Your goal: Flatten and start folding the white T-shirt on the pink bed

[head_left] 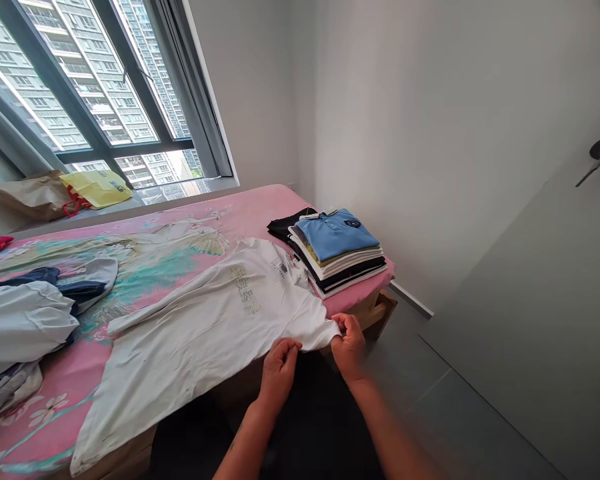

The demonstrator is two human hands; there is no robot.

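Note:
A white polo shirt lies spread flat on a bed with a pink floral sheet. Its near sleeve hangs at the bed's front edge. My left hand pinches the lower hem of that sleeve. My right hand grips the sleeve's end, just to the right. Both hands sit at the edge of the mattress, close together.
A stack of folded shirts with a blue polo on top stands at the bed's right end. Unfolded clothes are heaped at the left. Bags rest on the window sill. A grey door and white wall stand right.

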